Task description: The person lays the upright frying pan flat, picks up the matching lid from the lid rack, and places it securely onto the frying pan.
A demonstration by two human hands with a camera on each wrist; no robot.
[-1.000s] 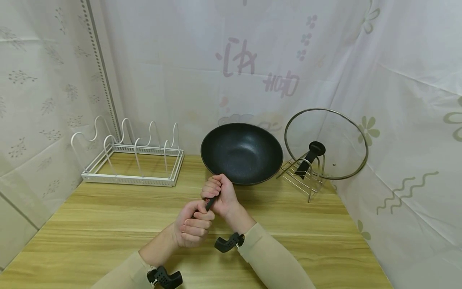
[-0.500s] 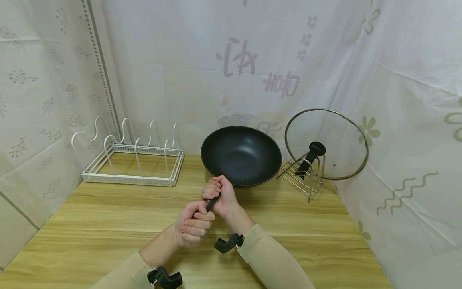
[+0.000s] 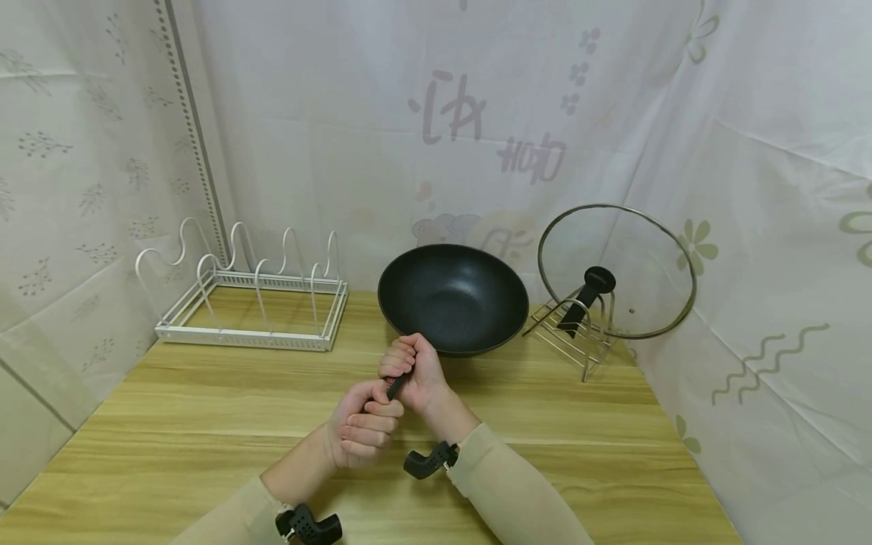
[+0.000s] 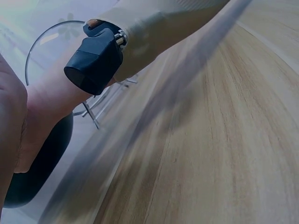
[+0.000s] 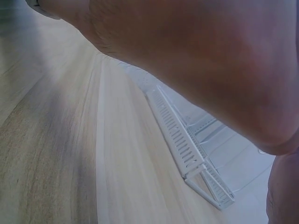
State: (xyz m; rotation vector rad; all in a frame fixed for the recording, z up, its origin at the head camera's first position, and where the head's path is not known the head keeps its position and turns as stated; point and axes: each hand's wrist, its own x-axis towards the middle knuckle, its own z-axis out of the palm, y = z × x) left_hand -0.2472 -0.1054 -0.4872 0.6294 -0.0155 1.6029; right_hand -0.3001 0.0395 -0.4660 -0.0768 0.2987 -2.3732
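A black wok (image 3: 453,299) is held out over the middle of the table, its dark inside facing me. Both fists are wrapped round its black handle (image 3: 397,386). My right hand (image 3: 417,369) grips the part nearer the bowl, while my left hand (image 3: 366,424) holds it closer to the end, thumb on top. Most of the handle is hidden inside the fingers. In the left wrist view, the wok's dark side (image 4: 51,154) shows past the right forearm. The right wrist view is mostly filled by bare skin (image 5: 210,70).
At the back left stands a white rack (image 3: 245,343) with wavy upright dividers. A glass lid (image 3: 640,265) with a black handle leans upright in a small wire stand (image 3: 582,356) at right. Patterned curtains (image 3: 327,151) enclose the wooden table (image 3: 204,439).
The wok's far rim has sunk a little, the bowl coming slightly lower and nearer. Both hands keep the same grip on the handle and have barely moved.
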